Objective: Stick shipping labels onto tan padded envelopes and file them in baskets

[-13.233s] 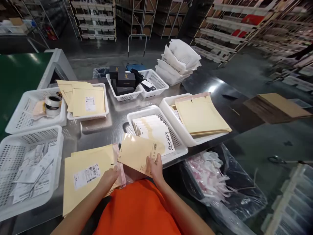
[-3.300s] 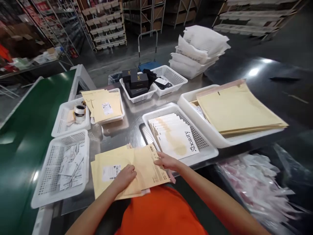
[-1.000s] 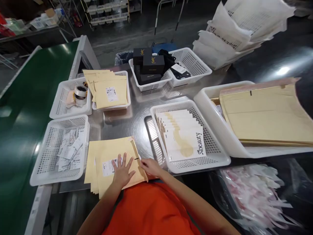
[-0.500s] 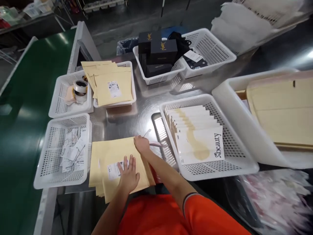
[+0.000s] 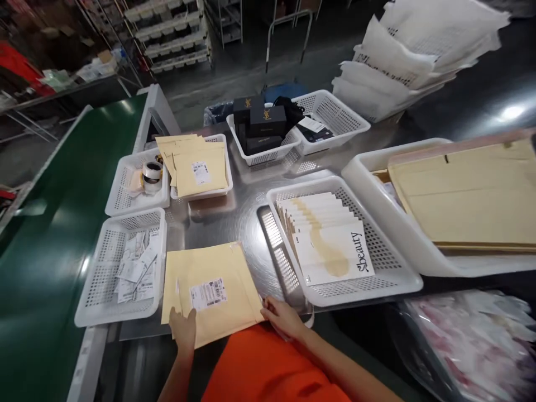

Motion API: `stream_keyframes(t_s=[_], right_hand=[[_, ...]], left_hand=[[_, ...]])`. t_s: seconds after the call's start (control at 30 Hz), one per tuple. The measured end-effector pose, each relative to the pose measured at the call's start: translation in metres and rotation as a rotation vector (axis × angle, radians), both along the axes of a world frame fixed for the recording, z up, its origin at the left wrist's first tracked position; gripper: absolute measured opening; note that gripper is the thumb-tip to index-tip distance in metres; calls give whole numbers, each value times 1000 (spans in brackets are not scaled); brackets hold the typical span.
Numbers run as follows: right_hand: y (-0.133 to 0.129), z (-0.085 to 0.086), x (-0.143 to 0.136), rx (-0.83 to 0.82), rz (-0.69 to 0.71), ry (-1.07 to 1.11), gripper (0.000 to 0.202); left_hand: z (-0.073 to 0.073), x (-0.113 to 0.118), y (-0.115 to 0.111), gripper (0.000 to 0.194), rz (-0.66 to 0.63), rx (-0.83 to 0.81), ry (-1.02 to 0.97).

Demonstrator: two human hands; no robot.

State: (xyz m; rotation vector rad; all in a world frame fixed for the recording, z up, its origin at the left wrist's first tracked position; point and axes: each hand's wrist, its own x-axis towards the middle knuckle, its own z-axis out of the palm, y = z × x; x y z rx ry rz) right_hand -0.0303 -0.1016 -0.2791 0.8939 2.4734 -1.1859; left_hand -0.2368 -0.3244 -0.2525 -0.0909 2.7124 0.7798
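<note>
A yellow padded envelope point(image 5: 234, 290) with a white printed label point(image 5: 208, 294) lies on top of other yellow envelopes at the near edge of the metal table. My left hand point(image 5: 183, 328) is at the near left corner of these envelopes, its thumb and fingers apart around the edge. At the right corner, my right hand point(image 5: 281, 315) pinches the envelope's edge between thumb and fingers. A thin pale strip point(image 5: 310, 317) hangs beside that hand. Which layers the fingers touch is partly hidden.
White baskets hold paper labels point(image 5: 136, 268), tape rolls point(image 5: 152, 170), labelled envelopes point(image 5: 205, 167), black boxes point(image 5: 268, 120) and white printed mailers point(image 5: 330, 240). A large bin of envelopes point(image 5: 473, 195) stands right. Left runs a green conveyor point(image 5: 62, 212).
My left hand has moved from the label to the near left corner. My right hand has come down from the far edge to the near right corner. The view has tilted up.
</note>
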Motion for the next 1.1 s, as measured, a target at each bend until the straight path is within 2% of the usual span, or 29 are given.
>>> stream_keyframes(t_s=[0.07,0.1,0.17,0.23,0.33,0.4,0.43,0.5,0.53,0.6,0.63,0.7,0.77,0.83,0.93,1.0,1.1], right_hand=[[1,3,-2,30,48,-11,24],[1,6,-2,44,53,-9,26],[4,14,1,40,26,17,29],[10,28,4,47,-60,42,31],[22,56,6,94,-242,76,30],[29,76,7,92,-309,123,31],[31,85,8,86,-327,149,31],[32,99,9,76,-355,201,33],[31,103,11,71,-365,225,34],[28,106,15,55,-385,271,33],[28,105,19,52,-401,293,33],[31,101,29,64,-452,323,34],[45,97,43,82,-525,358,35],[68,97,60,104,-629,390,39],[116,105,85,305,-755,296,42],[148,107,96,448,-781,144,38],[184,96,102,454,-823,-48,34]], left_hand=[[6,-2,-17,62,-8,111,-136],[9,-2,-22,56,-17,224,-230],[19,-2,-24,49,-21,499,-442],[37,-9,-14,54,-8,712,-585],[86,-44,18,58,13,814,-550],[126,-81,52,42,-5,888,-451],[144,-99,70,38,11,981,-395],[170,-130,108,30,4,1074,-340],[176,-139,125,27,-29,1074,-367],[171,-141,153,23,-94,1010,-450],[163,-134,163,20,-132,957,-496],[136,-108,173,14,-212,823,-563],[105,-74,171,13,-315,670,-592],[78,-40,159,15,-437,495,-571],[49,-3,133,2,-635,251,-466],[35,10,117,16,-897,3,-331],[17,17,108,53,-1361,-464,9]])
